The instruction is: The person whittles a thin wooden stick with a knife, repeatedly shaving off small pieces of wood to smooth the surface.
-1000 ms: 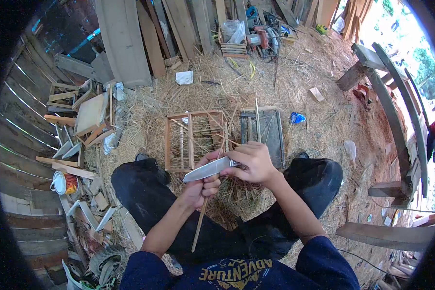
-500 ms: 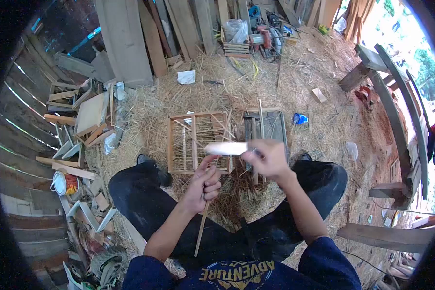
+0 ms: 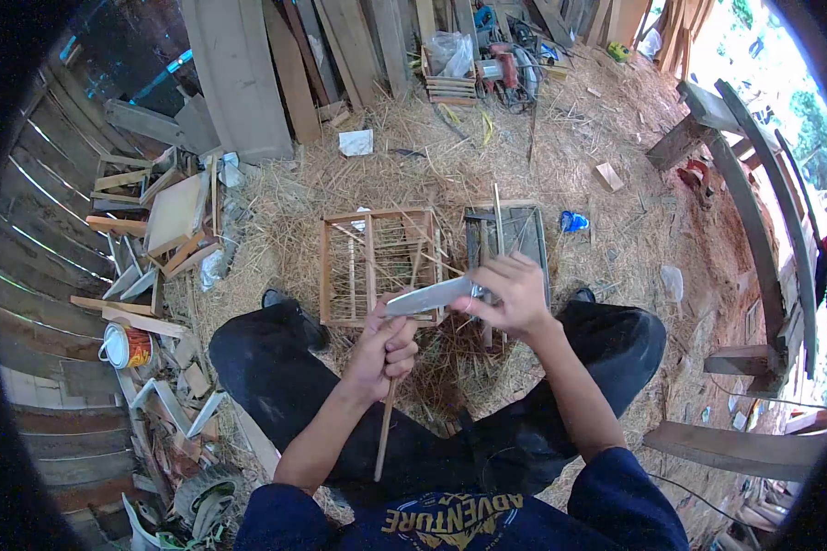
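My right hand point(image 3: 513, 298) is closed around the handle of a knife with a broad blade point(image 3: 430, 297). The blade points left and lies across the fingertips of my left hand point(image 3: 383, 352). That left hand grips a thin wooden stick point(image 3: 385, 432), whose lower part hangs toward my lap; its upper end is hidden by the fingers and the blade. Just beyond both hands, a wooden frame with thin slats point(image 3: 323, 275) rests on the straw-covered ground. To its right sits a shallow dark tray point(image 3: 540, 243) with long sticks in it.
Boards point(image 3: 239, 83) lean at the back beside power tools point(image 3: 505, 73). Wood offcuts point(image 3: 176, 216) and a paint bucket point(image 3: 127, 346) stand at left. A blue crumpled packet point(image 3: 573, 221) lies right of the tray. A curved wooden beam structure point(image 3: 753, 193) stands at far right.
The knife blade, blurred before, is now sharp and tilted, its tip a little lower and farther left over the left fingers. The left hand still holds the stick in nearly the same spot.
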`<state>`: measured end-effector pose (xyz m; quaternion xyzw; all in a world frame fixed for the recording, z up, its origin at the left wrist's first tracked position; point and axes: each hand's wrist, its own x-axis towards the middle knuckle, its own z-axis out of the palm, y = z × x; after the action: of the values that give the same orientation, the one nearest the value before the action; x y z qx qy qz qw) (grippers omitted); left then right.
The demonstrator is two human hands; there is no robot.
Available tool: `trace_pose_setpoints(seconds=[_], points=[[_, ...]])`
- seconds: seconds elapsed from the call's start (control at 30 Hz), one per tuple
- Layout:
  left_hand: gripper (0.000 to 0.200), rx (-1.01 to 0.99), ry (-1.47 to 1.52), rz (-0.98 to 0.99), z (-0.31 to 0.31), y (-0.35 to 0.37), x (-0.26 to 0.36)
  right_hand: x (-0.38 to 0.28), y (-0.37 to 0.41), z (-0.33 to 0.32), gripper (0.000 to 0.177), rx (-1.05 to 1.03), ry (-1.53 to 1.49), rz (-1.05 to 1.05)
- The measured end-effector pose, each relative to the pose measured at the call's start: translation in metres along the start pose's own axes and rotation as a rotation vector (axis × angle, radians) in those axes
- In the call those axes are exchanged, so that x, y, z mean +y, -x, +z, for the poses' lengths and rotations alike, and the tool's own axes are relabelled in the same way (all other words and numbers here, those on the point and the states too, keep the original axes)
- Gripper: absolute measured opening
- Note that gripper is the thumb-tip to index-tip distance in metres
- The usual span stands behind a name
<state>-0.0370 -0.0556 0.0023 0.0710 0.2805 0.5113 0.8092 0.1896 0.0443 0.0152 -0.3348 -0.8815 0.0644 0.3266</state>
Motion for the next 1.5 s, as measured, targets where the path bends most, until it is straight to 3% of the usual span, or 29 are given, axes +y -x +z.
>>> trace_pose_setpoints(seconds=[0.1,0.17,0.2,0.27,0.33,0.37,0.43,0.47,0.5,0.6,0.7,0.73,0.8,1.0,1.07,1.17,1.27,1.4,1.43,1.5], points=[[0.03,0.124,-0.107,-0.149,0.015,0.003,-0.005,-0.016,0.004,0.0,0.043,-0.01,-0.031,-0.055],[0.03,-0.039,-0.135,-0.144,0.011,0.002,-0.009,-0.01,0.002,0.0,0.034,0.097,-0.008,-0.079],[0.029,-0.121,-0.148,-0.144,0.01,0.003,-0.012,0.005,0.003,-0.003,0.035,0.174,-0.036,0.054],[0.028,-0.118,-0.177,-0.16,0.011,0.005,-0.017,0.033,0.004,-0.027,0.036,0.206,-0.004,0.554],[0.027,-0.151,-0.151,-0.12,0.009,0.0,-0.015,0.038,0.008,-0.041,0.037,0.167,0.05,0.578],[0.026,-0.075,-0.172,-0.05,0.009,-0.004,-0.013,0.037,0.01,-0.045,0.037,0.14,0.072,0.588],[0.027,-0.032,-0.132,-0.023,0.01,-0.01,-0.008,0.017,0.012,-0.029,0.042,0.17,-0.116,0.313],[0.028,-0.01,-0.117,-0.006,0.008,-0.012,-0.005,0.007,0.013,-0.024,0.041,0.056,-0.02,0.222],[0.029,0.002,-0.099,-0.039,-0.004,-0.014,-0.007,-0.003,0.009,-0.013,0.039,0.093,-0.043,0.05],[0.029,0.1,-0.091,-0.111,0.019,-0.002,-0.006,-0.025,0.007,0.01,0.037,-0.076,-0.112,-0.071],[0.03,-0.055,-0.118,-0.072,0.008,0.002,-0.009,0.008,0.009,0.009,0.036,0.102,-0.193,0.21],[0.031,-0.141,-0.128,-0.065,0.006,0.001,-0.008,0.01,0.003,-0.005,0.038,0.172,-0.187,0.44],[0.03,-0.152,-0.155,-0.065,0.011,0.003,-0.008,0.032,0.001,-0.027,0.032,0.1,0.029,0.645],[0.033,-0.138,-0.141,-0.021,0.013,0.001,-0.005,-0.014,0.002,-0.003,0.039,0.114,-0.088,0.132],[0.034,-0.149,-0.117,-0.003,0.008,0.003,-0.001,-0.01,0.001,-0.001,0.033,0.071,-0.1,0.279],[0.032,-0.148,-0.106,0.074,0.012,0.003,0.006,0.005,-0.002,-0.013,0.042,0.201,-0.122,0.619],[0.025,0.006,-0.12,0.107,0.014,-0.005,0.007,0.0,0.003,-0.02,0.033,0.183,-0.113,0.567],[0.029,-0.001,-0.119,-0.057,0.006,-0.009,-0.001,-0.023,0.001,0.007,0.027,0.049,-0.226,0.097],[0.028,0.068,-0.09,-0.042,0.018,-0.002,-0.002,-0.024,0.001,0.007,0.029,0.047,-0.235,0.069],[0.027,-0.024,-0.101,-0.062,0.014,0.0,-0.001,-0.023,-0.006,0.002,0.034,0.036,-0.248,-0.002]])
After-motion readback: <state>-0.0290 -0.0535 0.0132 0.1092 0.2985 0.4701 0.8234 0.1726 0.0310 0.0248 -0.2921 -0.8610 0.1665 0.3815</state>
